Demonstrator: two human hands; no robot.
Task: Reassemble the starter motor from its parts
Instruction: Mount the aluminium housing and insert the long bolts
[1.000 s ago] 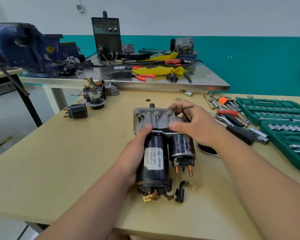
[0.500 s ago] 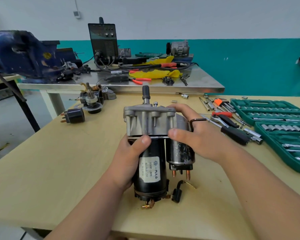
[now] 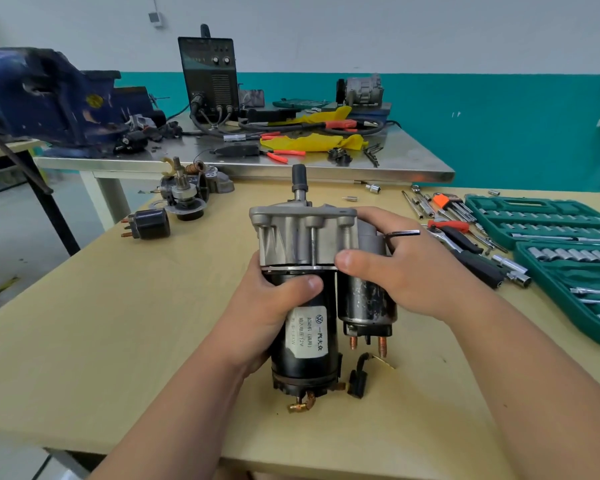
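Observation:
The starter motor (image 3: 305, 341) stands tilted up on the wooden table (image 3: 101, 323): a black labelled body, a grey aluminium nose housing (image 3: 298, 233) on top and a black solenoid (image 3: 364, 303) at its right. My left hand (image 3: 274, 306) grips the black body just under the housing. My right hand (image 3: 395, 268) grips the housing and solenoid, with a black hex key (image 3: 404, 233) held between its fingers. At the motor's lower end, brass brush leads (image 3: 300, 405) and a black connector (image 3: 358, 379) hang loose.
A second dismantled starter's parts (image 3: 184, 192) and a black solenoid cap (image 3: 149, 223) lie at the left. Hex keys, a ratchet (image 3: 465, 244) and green socket cases (image 3: 561, 244) fill the right. Behind stands a steel bench (image 3: 326, 161) with a blue vise (image 3: 49, 98) and a welder (image 3: 208, 77).
Both hands have raised the motor from lying flat to nearly upright, so the nose housing and shaft now point up and away from me.

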